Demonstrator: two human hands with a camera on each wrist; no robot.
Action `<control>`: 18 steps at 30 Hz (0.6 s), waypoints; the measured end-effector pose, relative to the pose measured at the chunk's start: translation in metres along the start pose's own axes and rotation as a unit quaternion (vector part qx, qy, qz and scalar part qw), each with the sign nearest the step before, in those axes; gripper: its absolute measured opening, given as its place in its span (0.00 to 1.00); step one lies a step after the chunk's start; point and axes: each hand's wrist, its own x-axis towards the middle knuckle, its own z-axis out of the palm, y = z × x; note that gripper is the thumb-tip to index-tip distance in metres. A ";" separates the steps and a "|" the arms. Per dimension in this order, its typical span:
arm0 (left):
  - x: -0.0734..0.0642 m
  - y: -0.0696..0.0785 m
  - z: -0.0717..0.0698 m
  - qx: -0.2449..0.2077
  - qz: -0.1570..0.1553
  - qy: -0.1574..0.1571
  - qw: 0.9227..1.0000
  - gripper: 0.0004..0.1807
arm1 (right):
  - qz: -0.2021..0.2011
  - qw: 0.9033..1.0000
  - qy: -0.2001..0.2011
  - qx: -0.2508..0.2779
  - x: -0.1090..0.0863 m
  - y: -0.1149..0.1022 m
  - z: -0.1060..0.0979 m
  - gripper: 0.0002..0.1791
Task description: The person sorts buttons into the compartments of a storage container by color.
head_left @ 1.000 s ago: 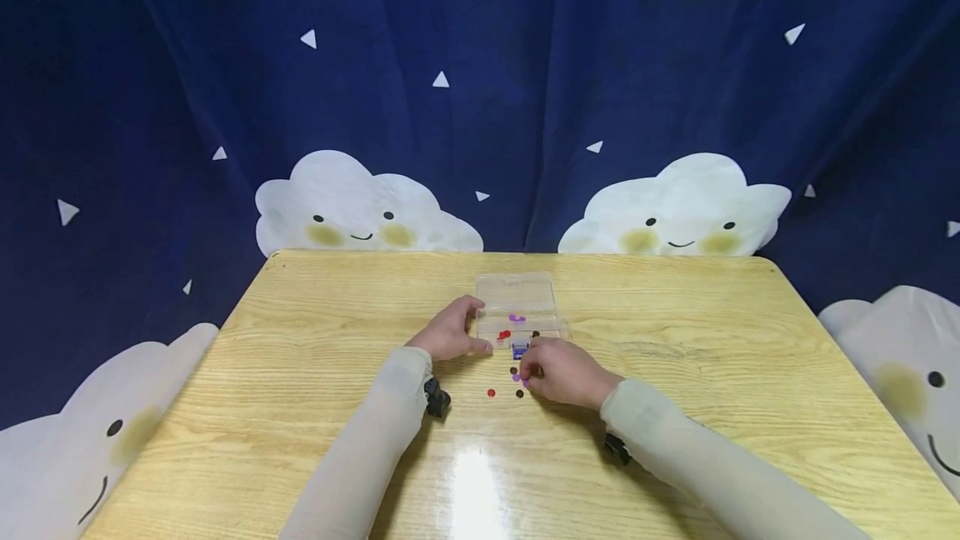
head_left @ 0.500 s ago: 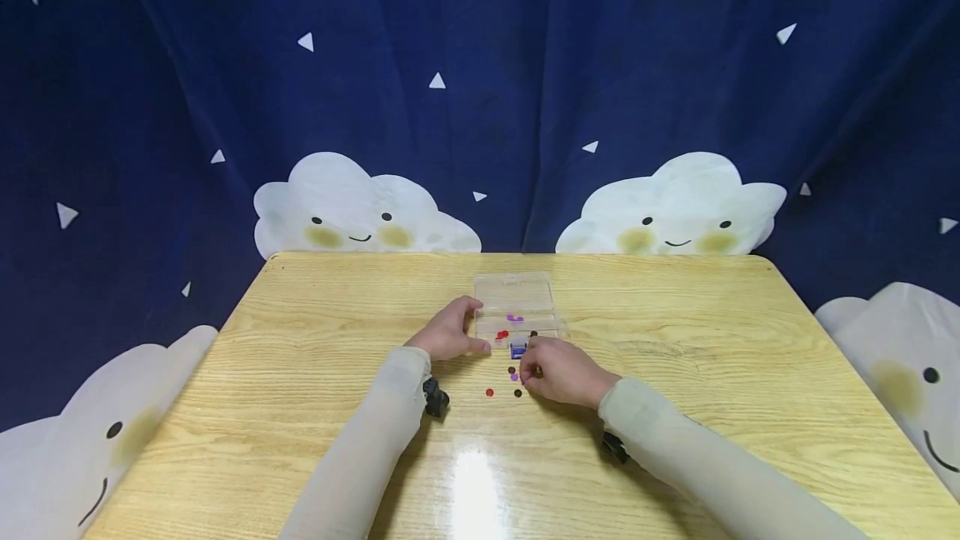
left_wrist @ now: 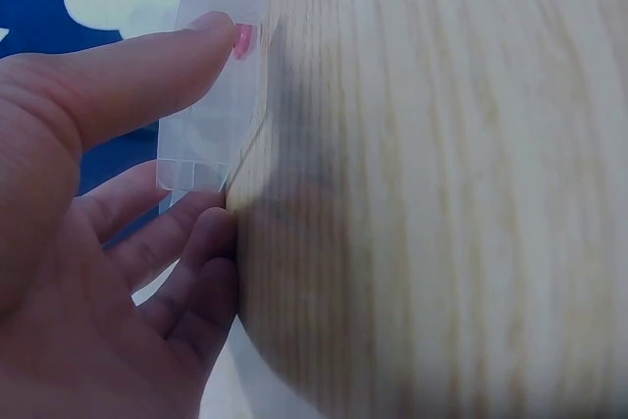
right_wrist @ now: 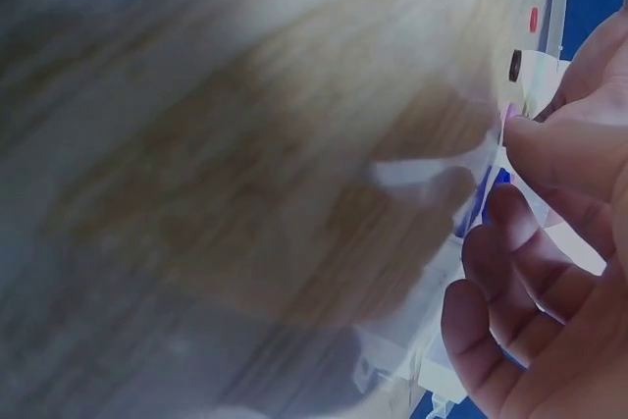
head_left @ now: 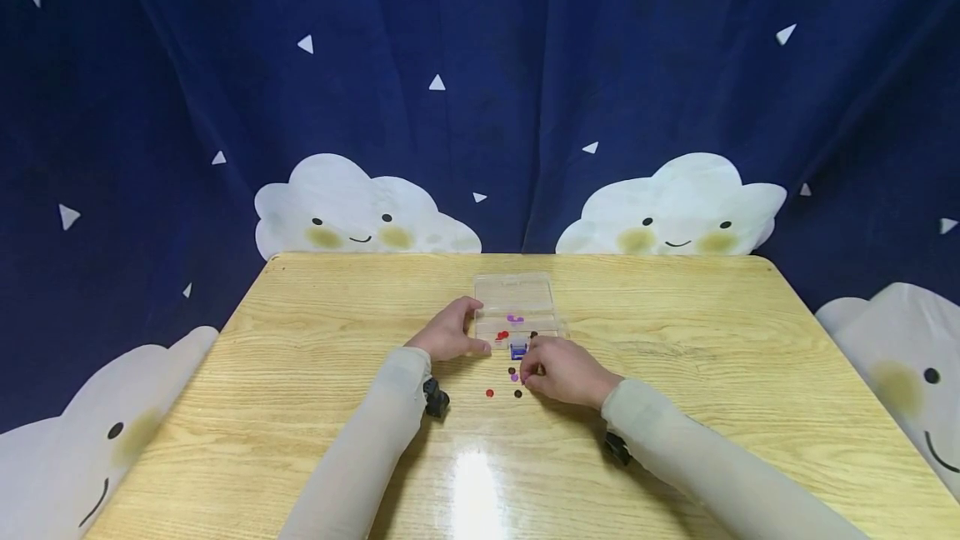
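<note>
Transparent plastic forms the box (head_left: 491, 323) the left hand (head_left: 450, 333) grips, but whether the right hand (head_left: 565, 371) pinches anything is hidden.

A pale yellow, wood-grained tabletop with rounded far corners (head_left: 225, 457) fills the lower half of the head view, narrowing toward its straight far edge, its grain running mostly from left to right. A long white glare (head_left: 475, 494) shines at lower centre. Directly on the wood, just above the glare and at the middle of the frame, sits a clear, rectangular plastic box with its hinged lid raised open (head_left: 538, 323). Below it lie loose small pieces: a round black disc (head_left: 512, 371) with a round purple disc (head_left: 514, 377) just beneath, then, lower, a round red disc (head_left: 490, 393) left of a second round black disc (head_left: 517, 394).
</note>
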 end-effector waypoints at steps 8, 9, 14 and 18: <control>0.000 0.000 0.000 0.001 0.002 0.001 1.000 0.43 | 0.020 1.000 0.009 -0.001 0.001 0.001 -0.008 0.02; 0.000 0.001 0.000 0.002 0.002 0.002 1.000 0.43 | 0.022 1.000 0.011 0.000 0.002 0.002 -0.009 0.03; -0.001 0.001 0.000 0.002 -0.001 0.005 1.000 0.43 | 0.025 0.999 0.022 0.005 0.003 0.004 -0.015 0.03; -0.001 0.001 0.000 0.000 -0.003 0.002 1.000 0.43 | 0.023 0.999 0.031 0.008 0.004 0.007 -0.016 0.03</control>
